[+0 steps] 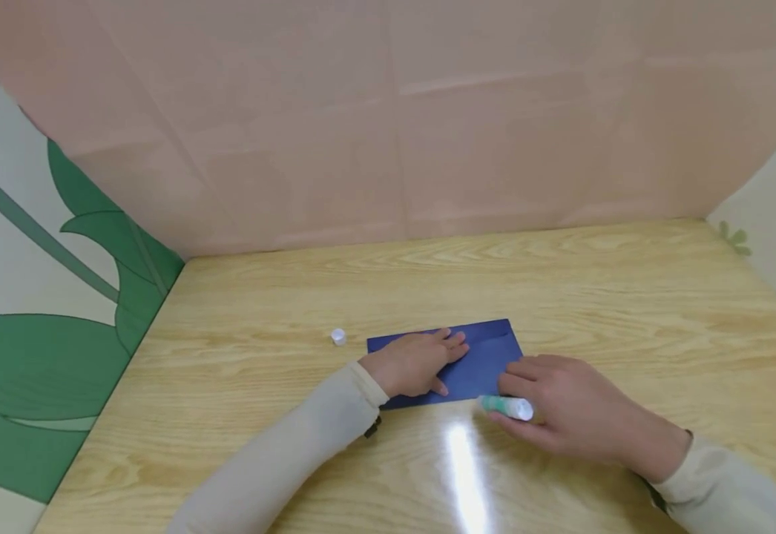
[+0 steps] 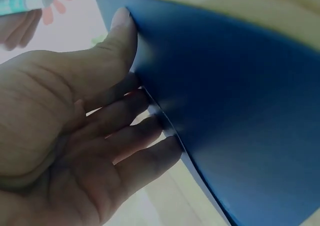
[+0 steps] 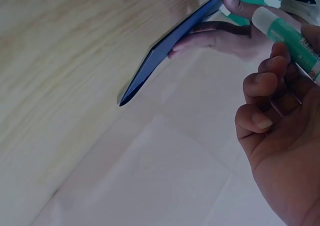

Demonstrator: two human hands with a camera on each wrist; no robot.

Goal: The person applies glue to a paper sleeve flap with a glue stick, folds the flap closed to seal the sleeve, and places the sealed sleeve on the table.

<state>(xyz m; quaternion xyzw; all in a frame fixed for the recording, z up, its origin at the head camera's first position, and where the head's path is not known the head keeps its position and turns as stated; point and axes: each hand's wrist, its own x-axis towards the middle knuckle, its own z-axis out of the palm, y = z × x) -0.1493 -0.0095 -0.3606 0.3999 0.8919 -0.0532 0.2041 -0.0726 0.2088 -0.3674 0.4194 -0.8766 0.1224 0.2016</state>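
A dark blue envelope-like paper [image 1: 484, 367] lies on the wooden table, with a flap line near its far edge. The left hand [image 1: 418, 363] rests on its left part, fingers spread and fairly straight; in the left wrist view the thumb and fingers of that hand [image 2: 100, 116] touch the blue paper [image 2: 225, 96]. At the paper's near right corner, the right hand [image 1: 571, 404] holds a green and white glue stick [image 1: 507, 406]. The right wrist view shows curled fingers of this hand [image 3: 285, 116] round the tube [image 3: 295, 43], its white end pointing toward the paper [image 3: 165, 46].
A small white cap [image 1: 338, 337] stands on the table [image 1: 241, 386] left of the paper. Behind the table hangs a pinkish cloth [image 1: 388, 133], with a green leaf-patterned panel [image 1: 41, 371] at the left. A bright light reflection lies in front of the paper.
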